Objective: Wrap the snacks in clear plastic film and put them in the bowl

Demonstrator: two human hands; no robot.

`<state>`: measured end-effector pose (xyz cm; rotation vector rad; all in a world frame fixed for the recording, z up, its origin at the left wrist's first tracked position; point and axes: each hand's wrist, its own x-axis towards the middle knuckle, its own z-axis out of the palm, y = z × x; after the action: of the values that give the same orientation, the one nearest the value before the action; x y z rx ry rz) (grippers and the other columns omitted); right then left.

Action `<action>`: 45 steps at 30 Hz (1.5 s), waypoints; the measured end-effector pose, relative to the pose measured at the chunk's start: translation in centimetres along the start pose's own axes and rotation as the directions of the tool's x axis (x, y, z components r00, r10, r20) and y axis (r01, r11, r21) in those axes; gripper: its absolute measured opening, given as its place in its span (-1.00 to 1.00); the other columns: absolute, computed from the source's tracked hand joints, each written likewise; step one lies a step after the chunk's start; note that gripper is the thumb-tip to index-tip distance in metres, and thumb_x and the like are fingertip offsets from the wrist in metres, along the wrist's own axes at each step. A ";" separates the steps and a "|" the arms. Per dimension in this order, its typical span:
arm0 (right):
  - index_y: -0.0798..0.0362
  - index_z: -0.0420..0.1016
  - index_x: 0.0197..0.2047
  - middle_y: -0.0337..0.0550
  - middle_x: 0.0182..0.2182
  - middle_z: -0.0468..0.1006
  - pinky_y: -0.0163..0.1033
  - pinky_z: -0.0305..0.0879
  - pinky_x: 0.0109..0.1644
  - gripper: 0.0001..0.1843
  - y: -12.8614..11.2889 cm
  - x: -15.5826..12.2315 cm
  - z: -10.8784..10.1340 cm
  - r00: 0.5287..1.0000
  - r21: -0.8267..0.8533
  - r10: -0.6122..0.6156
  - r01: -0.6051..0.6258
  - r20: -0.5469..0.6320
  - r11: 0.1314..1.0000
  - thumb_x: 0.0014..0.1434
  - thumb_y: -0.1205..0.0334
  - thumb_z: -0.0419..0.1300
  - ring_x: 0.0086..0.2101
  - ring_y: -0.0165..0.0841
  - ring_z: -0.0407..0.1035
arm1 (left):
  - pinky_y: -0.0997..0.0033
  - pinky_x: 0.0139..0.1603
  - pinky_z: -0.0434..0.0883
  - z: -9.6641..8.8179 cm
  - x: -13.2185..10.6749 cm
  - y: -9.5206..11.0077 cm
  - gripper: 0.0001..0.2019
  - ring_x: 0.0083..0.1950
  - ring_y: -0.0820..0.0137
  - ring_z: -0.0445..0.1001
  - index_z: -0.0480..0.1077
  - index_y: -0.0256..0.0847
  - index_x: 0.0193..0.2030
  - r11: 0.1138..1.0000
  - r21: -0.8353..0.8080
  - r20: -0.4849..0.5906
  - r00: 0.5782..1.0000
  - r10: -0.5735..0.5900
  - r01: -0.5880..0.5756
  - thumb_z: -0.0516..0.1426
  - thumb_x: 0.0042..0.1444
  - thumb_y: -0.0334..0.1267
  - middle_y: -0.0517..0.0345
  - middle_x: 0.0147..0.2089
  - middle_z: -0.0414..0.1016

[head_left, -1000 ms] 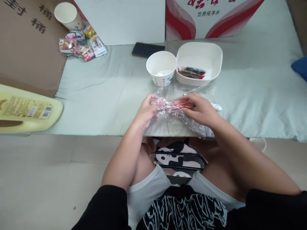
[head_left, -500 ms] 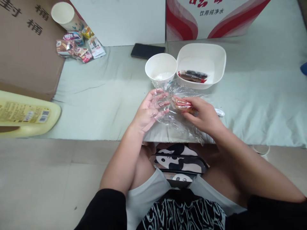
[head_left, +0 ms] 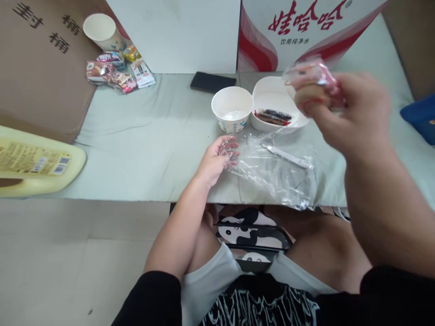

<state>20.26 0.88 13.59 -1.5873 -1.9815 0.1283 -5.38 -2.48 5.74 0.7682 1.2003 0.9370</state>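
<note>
My right hand (head_left: 362,111) is raised over the right side of the white plastic tub (head_left: 304,121), closed on a small snack packet (head_left: 314,83) in clear and reddish wrapping, blurred by motion. Low on the cushioned surface, my left hand (head_left: 217,158) has its fingers curled in the edge of a clear plastic bag (head_left: 268,174). The bag lies crumpled toward the front edge, and a slim white tool (head_left: 288,157) shows at it. Dark wrapped sticks with red ends (head_left: 273,117) lie inside the tub. Touching the tub's left side stands a white paper bowl (head_left: 233,102).
Behind the bowl lies a black phone (head_left: 212,82). A paper cup (head_left: 102,34) and several snack packets (head_left: 113,72) are at the back left. Cardboard boxes (head_left: 173,36) line the back. A yellow bottle (head_left: 41,163) lies left; a blue object (head_left: 421,117) is at right.
My right hand has lifted the snack packet away from the plastic bag, up and to the right. My left hand stays at the bag, and the slim white tool is now more exposed.
</note>
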 end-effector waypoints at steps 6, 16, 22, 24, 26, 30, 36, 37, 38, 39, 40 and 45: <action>0.19 0.65 -0.03 -0.05 -0.32 0.63 -0.11 0.28 -0.22 -0.59 2.0 7.7 3.2 0.960 -0.203 0.120 -0.068 0.255 0.977 0.14 0.08 0.39 -0.37 -0.40 0.35 | 0.41 -0.17 0.55 -0.2 0.1 0.2 -0.44 -0.09 0.37 0.56 0.46 -0.12 0.00 1.000 0.013 0.068 0.998 0.001 -0.002 0.10 -0.20 -0.58 0.10 0.02 0.55; 0.04 0.30 0.45 0.14 0.37 0.38 0.13 0.20 0.22 -0.34 3.4 8.6 4.8 0.748 -0.182 0.169 -0.065 0.642 0.981 0.42 -0.12 0.08 0.28 -0.02 0.30 | 0.39 -0.16 0.54 -0.1 0.3 0.2 -0.43 -0.10 0.38 0.55 0.45 -0.12 0.00 1.000 -0.006 0.118 0.993 0.001 0.000 0.07 -0.21 -0.58 0.09 0.04 0.55; 0.07 0.34 0.39 0.21 0.37 0.37 0.24 0.07 0.38 -0.41 2.7 5.6 3.6 0.927 -0.006 -0.043 0.049 0.372 0.999 0.37 0.04 0.17 0.33 0.02 0.26 | 0.39 -0.16 0.53 0.0 -0.1 0.5 -0.44 -0.10 0.38 0.54 0.45 -0.11 -0.01 1.000 -0.005 0.116 0.993 -0.004 0.005 0.07 -0.19 -0.59 0.09 0.05 0.54; 0.02 0.45 0.24 0.18 0.27 0.49 0.17 0.11 0.39 -0.55 1.7 2.7 2.6 0.972 0.060 -0.124 0.115 0.199 0.992 0.33 0.10 0.18 0.26 -0.04 0.35 | 0.38 -0.16 0.53 0.0 -0.1 0.5 -0.45 -0.10 0.38 0.54 0.45 -0.10 -0.01 1.000 -0.010 0.110 0.994 -0.009 0.010 0.07 -0.19 -0.60 0.10 0.04 0.54; -0.04 0.50 0.09 0.11 0.08 0.61 0.12 0.26 0.28 -0.69 0.5 -1.1 2.0 0.987 0.105 -0.159 0.158 0.003 0.982 0.33 0.18 0.12 0.13 -0.08 0.46 | 0.35 -0.13 0.54 0.0 -0.1 0.5 -0.47 -0.10 0.37 0.55 0.44 -0.10 -0.01 1.000 -0.005 0.097 0.995 -0.007 0.008 0.09 -0.16 -0.59 0.11 0.04 0.54; -0.07 0.45 0.09 0.03 0.00 0.65 0.13 0.43 0.14 -0.66 -1.0 -8.7 3.5 0.943 0.260 -0.306 0.266 0.128 0.928 0.27 0.08 0.21 0.03 -0.05 0.54 | 0.34 -0.14 0.54 0.0 0.1 0.2 -0.56 -0.13 0.39 0.56 0.39 -0.07 -0.02 1.000 -0.012 0.039 0.999 0.024 -0.024 0.15 -0.06 -0.52 0.13 0.02 0.54; -0.02 0.53 -0.02 0.06 0.00 0.68 0.32 0.33 0.23 -0.77 -0.2 -12.9 7.3 0.926 0.159 -0.269 0.233 0.265 0.959 0.27 0.17 0.20 0.11 0.07 0.51 | 0.44 -0.24 0.49 -1.2 0.6 0.1 -0.54 -0.19 0.42 0.57 0.25 -0.04 -0.06 0.999 -0.018 -0.107 0.993 0.044 -0.046 0.23 -0.11 -0.44 0.18 0.00 0.52; -0.04 0.53 -0.13 0.02 -0.05 0.69 0.30 0.34 0.22 -0.87 -0.1 -13.0 7.3 0.931 0.172 -0.257 0.217 0.259 0.961 0.27 0.19 0.19 0.10 0.05 0.51 | 0.44 -0.23 0.48 -1.6 0.7 0.1 -0.52 -0.19 0.42 0.57 0.24 -0.03 -0.05 0.999 -0.006 -0.124 0.991 0.050 -0.051 0.25 -0.13 -0.41 0.18 0.00 0.52; -0.06 0.52 -0.21 -0.01 -0.08 0.70 0.27 0.35 0.22 -0.92 0.0 -12.9 7.1 0.935 0.196 -0.253 0.207 0.249 0.958 0.27 0.20 0.19 0.09 0.03 0.51 | 0.43 -0.22 0.48 -2.1 0.7 0.1 -0.49 -0.17 0.41 0.58 0.23 -0.01 -0.03 0.998 0.010 -0.135 0.989 0.061 -0.060 0.28 -0.14 -0.38 0.17 0.01 0.51; -0.07 0.50 -0.27 -0.04 -0.10 0.70 0.24 0.36 0.21 -0.92 0.0 -12.8 6.8 0.939 0.224 -0.252 0.201 0.233 0.954 0.27 0.22 0.19 0.09 0.01 0.51 | 0.41 -0.18 0.49 -2.5 0.6 0.1 -0.45 -0.14 0.39 0.58 0.23 0.02 0.00 0.997 0.029 -0.141 0.987 0.080 -0.077 0.30 -0.15 -0.34 0.17 0.02 0.49; -0.07 0.48 -0.29 -0.06 -0.11 0.70 0.21 0.38 0.19 -0.92 0.0 -12.7 6.4 0.945 0.251 -0.249 0.194 0.214 0.948 0.27 0.23 0.18 0.08 -0.01 0.52 | 0.37 -0.13 0.50 -2.9 0.5 0.0 -0.39 -0.08 0.35 0.58 0.22 0.06 0.06 0.993 0.050 -0.142 0.983 0.114 -0.108 0.33 -0.16 -0.30 0.15 0.05 0.47; -0.08 0.43 -0.27 -0.11 -0.29 0.68 0.05 0.45 -0.03 -0.90 0.1 -12.5 5.8 0.966 0.282 -0.136 0.071 0.218 0.957 0.30 0.19 0.12 -0.19 -0.12 0.57 | 0.12 0.26 0.41 -3.8 -1.5 -0.2 -0.24 0.39 0.14 0.29 0.23 0.26 0.18 0.814 0.186 -0.114 0.811 0.574 -0.550 0.40 -0.19 -0.04 0.15 0.31 0.26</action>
<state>18.92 -8.94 4.03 -1.3370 -2.1147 0.5474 -9.24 -3.87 5.40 1.2264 1.2125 1.4376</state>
